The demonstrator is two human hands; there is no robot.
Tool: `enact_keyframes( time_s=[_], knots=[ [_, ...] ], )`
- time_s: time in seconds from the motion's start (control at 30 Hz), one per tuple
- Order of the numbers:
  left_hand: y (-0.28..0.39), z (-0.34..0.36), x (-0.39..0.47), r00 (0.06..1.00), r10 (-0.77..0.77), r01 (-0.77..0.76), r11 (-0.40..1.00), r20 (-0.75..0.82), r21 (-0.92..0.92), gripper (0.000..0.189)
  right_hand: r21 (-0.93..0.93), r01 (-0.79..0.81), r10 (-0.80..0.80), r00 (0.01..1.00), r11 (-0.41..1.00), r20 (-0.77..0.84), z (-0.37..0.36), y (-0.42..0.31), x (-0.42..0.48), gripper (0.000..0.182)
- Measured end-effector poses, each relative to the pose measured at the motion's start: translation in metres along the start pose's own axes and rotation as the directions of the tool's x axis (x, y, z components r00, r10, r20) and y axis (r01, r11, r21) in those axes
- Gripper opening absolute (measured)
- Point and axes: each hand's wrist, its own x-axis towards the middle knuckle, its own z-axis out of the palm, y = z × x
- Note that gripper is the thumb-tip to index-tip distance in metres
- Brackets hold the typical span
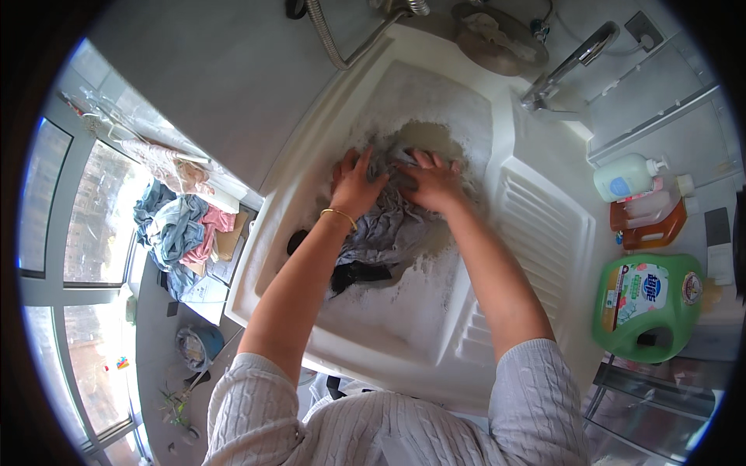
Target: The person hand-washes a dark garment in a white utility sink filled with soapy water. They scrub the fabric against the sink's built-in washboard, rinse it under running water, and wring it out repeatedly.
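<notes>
A wet grey garment lies bunched in the soapy water of a white laundry sink. My left hand, below a gold bracelet, grips the cloth's upper left part. On the right of the same bunch, my right hand has cloth between thumb and fingers. Both hands are close together, with some fingertips hidden in cloth and suds. A black piece of cloth shows at the garment's lower edge. Foam covers much of the water around it.
A ribbed washboard is moulded into the sink's right side, below a chrome faucet. Farther right stand a green detergent jug, an amber bottle and a pale pump bottle. Clothes are piled at left, above a bucket.
</notes>
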Motion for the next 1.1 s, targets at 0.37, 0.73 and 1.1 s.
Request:
enact_keyframes(
  time_s=[0.37, 0.73, 1.1],
  knots=[
    [-0.023, 0.055, 0.058, 0.995, -0.098, 0.076, 0.68, 0.012, -0.729, 0.053, 0.98, -0.157, 0.487, 0.87, 0.118, 0.081, 0.008, -0.024, 0.049, 0.036],
    [-0.013, 0.063, 0.061, 0.892, 0.023, 0.392, -0.538, 0.452, -0.746, 0.043, 0.542, 0.179, 0.248, 0.743, 0.821, -0.621, -0.043, -0.09, 0.01, 0.033],
    [0.016, 0.028, 0.114, 0.989, 0.09, -0.129, 0.907, -0.115, -0.4, 0.055, 0.159, -0.23, 0.279, 0.749, 0.96, -0.601, -0.011, 0.068, 0.061, 0.035]
  ],
)
